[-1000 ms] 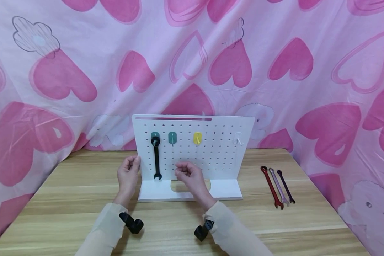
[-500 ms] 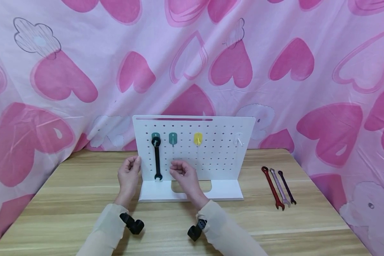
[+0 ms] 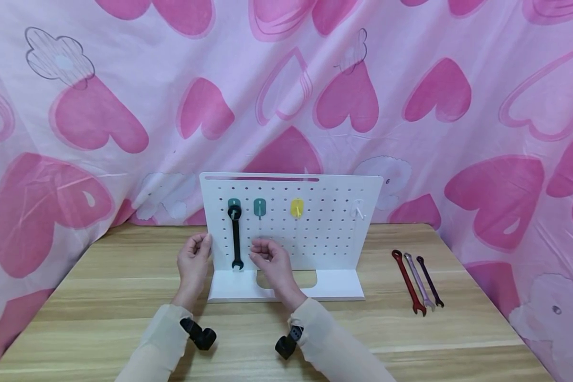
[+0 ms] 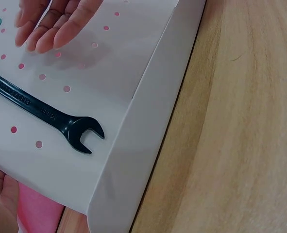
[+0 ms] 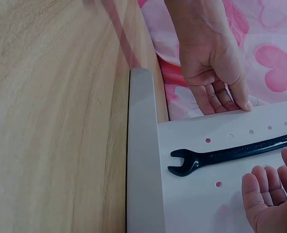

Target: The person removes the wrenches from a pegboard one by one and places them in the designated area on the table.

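A white pegboard (image 3: 324, 233) stands upright on its base on the table. From a hook near its left side hangs a black combination wrench (image 3: 236, 239), open end down. My left hand (image 3: 193, 260) is at the board's left edge; in the right wrist view its thumb and curled fingers pinch that edge (image 5: 201, 119). To the right of the wrench, my right hand (image 3: 274, 262) hovers before the board with loosely bent fingers and nothing in them. The left wrist view shows the wrench's open jaw end (image 4: 82, 133) close to the base.
A green hook (image 3: 260, 206), a yellow hook (image 3: 297, 207) and a white hook (image 3: 357, 208) sit bare along the board. Right of the board lie a red wrench (image 3: 409, 284), a pale purple wrench (image 3: 419, 282) and a dark wrench (image 3: 430, 281) on the wooden table (image 3: 86, 318).
My right hand has shifted left along the board, closer to the black wrench. The left hand stays at the board's edge, and the wrench still hangs.
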The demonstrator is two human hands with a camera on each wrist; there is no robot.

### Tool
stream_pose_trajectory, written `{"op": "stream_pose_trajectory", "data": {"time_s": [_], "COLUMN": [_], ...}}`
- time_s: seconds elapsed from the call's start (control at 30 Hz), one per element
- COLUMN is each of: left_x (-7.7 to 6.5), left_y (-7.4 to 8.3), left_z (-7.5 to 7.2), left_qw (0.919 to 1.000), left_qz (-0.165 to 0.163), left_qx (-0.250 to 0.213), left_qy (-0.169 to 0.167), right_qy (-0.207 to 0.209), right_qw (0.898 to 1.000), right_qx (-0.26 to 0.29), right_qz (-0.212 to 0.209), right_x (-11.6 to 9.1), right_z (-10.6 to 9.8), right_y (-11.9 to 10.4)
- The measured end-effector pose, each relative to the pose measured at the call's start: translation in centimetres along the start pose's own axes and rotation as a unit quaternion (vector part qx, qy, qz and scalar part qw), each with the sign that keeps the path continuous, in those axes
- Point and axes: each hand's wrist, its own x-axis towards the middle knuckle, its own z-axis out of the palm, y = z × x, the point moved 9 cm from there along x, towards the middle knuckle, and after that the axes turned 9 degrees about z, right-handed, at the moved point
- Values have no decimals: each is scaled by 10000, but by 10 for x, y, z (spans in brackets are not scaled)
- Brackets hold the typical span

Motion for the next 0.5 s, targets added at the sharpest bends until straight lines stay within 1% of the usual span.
{"op": "stream_pose_trajectory", "data": {"time_s": [0.5], "left_x": [0], "left_y": [-2], "left_z": [0], "left_qw": [10000], "left_qz": [-22], "left_qx": [35], "left_qy": [19], "right_qy": [-27], "right_qw": [10000], "right_qx": [-48], "right_qz": [-53], "right_x": [3], "right_z": [10], "right_y": [-4]}}
